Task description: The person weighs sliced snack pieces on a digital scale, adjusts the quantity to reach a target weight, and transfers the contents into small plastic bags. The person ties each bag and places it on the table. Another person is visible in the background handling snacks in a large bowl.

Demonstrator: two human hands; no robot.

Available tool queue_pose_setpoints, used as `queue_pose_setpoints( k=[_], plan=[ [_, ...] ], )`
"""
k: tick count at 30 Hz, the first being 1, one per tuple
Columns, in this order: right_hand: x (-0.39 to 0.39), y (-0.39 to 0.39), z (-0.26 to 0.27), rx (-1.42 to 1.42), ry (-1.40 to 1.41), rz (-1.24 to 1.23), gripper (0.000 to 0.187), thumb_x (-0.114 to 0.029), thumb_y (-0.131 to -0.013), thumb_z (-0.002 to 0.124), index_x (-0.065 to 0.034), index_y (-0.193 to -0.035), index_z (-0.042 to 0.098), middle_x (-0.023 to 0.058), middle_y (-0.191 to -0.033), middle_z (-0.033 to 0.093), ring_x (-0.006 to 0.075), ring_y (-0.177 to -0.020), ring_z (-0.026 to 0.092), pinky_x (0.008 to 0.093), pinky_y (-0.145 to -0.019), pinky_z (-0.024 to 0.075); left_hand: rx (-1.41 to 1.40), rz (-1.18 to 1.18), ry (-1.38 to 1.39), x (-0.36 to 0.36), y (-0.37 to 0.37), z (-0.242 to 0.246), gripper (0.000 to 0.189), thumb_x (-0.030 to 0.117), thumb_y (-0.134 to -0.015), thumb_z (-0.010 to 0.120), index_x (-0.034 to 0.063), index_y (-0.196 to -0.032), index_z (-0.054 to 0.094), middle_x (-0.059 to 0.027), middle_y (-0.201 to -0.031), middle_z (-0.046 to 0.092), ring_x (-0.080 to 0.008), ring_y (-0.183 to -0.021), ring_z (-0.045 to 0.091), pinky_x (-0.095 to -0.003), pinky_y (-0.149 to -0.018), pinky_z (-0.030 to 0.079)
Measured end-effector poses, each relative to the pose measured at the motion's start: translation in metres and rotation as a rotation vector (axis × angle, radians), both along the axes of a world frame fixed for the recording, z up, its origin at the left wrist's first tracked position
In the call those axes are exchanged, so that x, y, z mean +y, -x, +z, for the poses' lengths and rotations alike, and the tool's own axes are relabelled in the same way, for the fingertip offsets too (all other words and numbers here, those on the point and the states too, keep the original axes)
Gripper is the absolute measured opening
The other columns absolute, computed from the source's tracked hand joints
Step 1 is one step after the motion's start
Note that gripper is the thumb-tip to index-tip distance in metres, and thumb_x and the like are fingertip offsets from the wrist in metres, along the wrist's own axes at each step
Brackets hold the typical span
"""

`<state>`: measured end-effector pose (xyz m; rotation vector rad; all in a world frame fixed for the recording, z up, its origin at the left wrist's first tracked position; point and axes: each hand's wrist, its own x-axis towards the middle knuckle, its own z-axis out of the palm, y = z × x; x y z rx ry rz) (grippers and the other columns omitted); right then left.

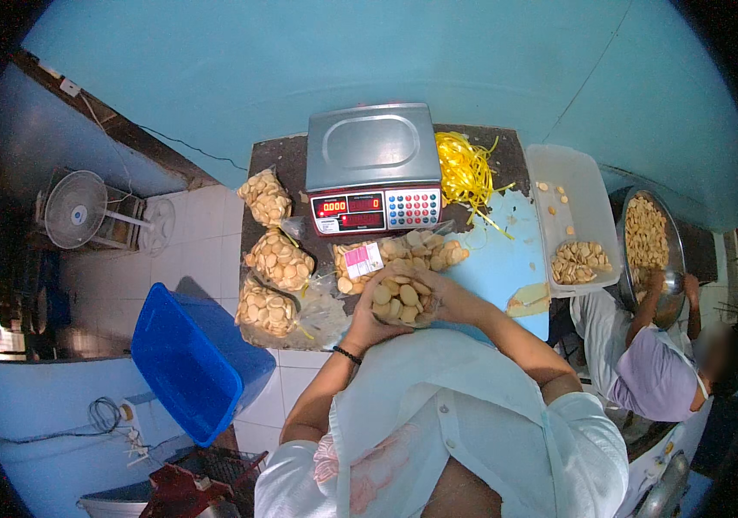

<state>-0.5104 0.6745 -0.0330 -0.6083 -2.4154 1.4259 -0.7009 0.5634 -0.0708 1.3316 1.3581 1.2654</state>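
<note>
Between both palms, close to my body at the table's front edge, I hold a clear plastic bag of round pale crackers (402, 299). My left hand (369, 324) wraps its left side, below a dark bead bracelet on the wrist. On the other side, my right hand (453, 294) presses against the bag. Just beyond lies another filled bag with a pink and white label (363, 260), partly hidden by my hands. Behind it stands a digital weighing scale (372, 152) with a bare metal pan and lit red digits.
Tied cracker bags (280, 259) line the table's left side. Yellow plastic ribbon (466, 171) lies right of the scale. A translucent bin (569, 175) holds more crackers. At right, a co-worker (654, 375) reaches into a metal basin (680, 239). A blue tub (194, 362) stands left.
</note>
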Motion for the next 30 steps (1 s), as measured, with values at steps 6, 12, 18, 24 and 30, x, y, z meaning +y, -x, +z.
queue_pose_setpoints(
  k=[6, 12, 18, 24, 30],
  plan=[
    [0.008, -0.001, 0.05, -0.069, -0.089, 0.028, 0.056, -0.016, -0.08, 0.071, -0.0123, -0.132, 0.051, 0.0133, -0.129, 0.055, 0.03, -0.123, 0.051, 0.04, -0.101, 0.0418, 0.213, -0.107, -0.025, 0.018, 0.011, 0.053, 0.105, 0.027, -0.048, 0.093, 0.0045, -0.136, 0.042, -0.0134, -0.13, 0.053, -0.0305, -0.119, 0.051, -0.0421, -0.104, 0.038],
    [0.016, -0.005, 0.064, 0.158, -0.223, -0.038, 0.024, -0.017, -0.089, 0.059, -0.0108, -0.111, 0.064, 0.0113, -0.106, 0.065, 0.0295, -0.101, 0.062, 0.0408, -0.084, 0.0485, 0.598, -0.436, -0.184, 0.06, -0.008, 0.069, 0.038, 0.027, -0.075, 0.069, 0.0145, -0.11, 0.065, -0.0095, -0.115, 0.063, -0.0311, -0.108, 0.056, -0.046, -0.104, 0.031],
    [0.087, -0.049, 0.01, -0.263, -0.173, -0.599, 0.017, -0.02, -0.086, 0.063, -0.0071, -0.096, 0.066, 0.0141, -0.093, 0.066, 0.0332, -0.087, 0.063, 0.0418, -0.075, 0.0502, 0.575, -0.459, -0.083, 0.067, -0.018, 0.065, 0.032, 0.022, -0.077, 0.062, 0.0135, -0.109, 0.063, -0.0056, -0.1, 0.069, -0.0246, -0.101, 0.063, -0.0474, -0.111, 0.027],
    [0.113, -0.069, -0.054, -0.469, -0.292, -0.545, 0.019, -0.02, -0.082, 0.063, -0.0075, -0.097, 0.065, 0.015, -0.093, 0.066, 0.0346, -0.089, 0.063, 0.0446, -0.076, 0.0508, 0.555, -0.38, -0.121, 0.066, -0.021, 0.053, 0.023, 0.016, -0.086, 0.054, 0.0117, -0.107, 0.064, -0.0054, -0.099, 0.069, -0.0236, -0.101, 0.062, -0.0469, -0.111, 0.025],
    [0.145, -0.025, -0.077, -0.312, -0.427, -0.612, 0.018, -0.014, -0.083, 0.061, -0.0064, -0.099, 0.063, 0.0143, -0.096, 0.063, 0.0335, -0.092, 0.062, 0.0426, -0.079, 0.0496, 0.586, -0.32, -0.08, 0.063, -0.026, 0.045, 0.019, 0.016, -0.091, 0.052, 0.0114, -0.102, 0.067, -0.0045, -0.101, 0.069, -0.022, -0.1, 0.063, -0.0443, -0.11, 0.027]
  ],
)
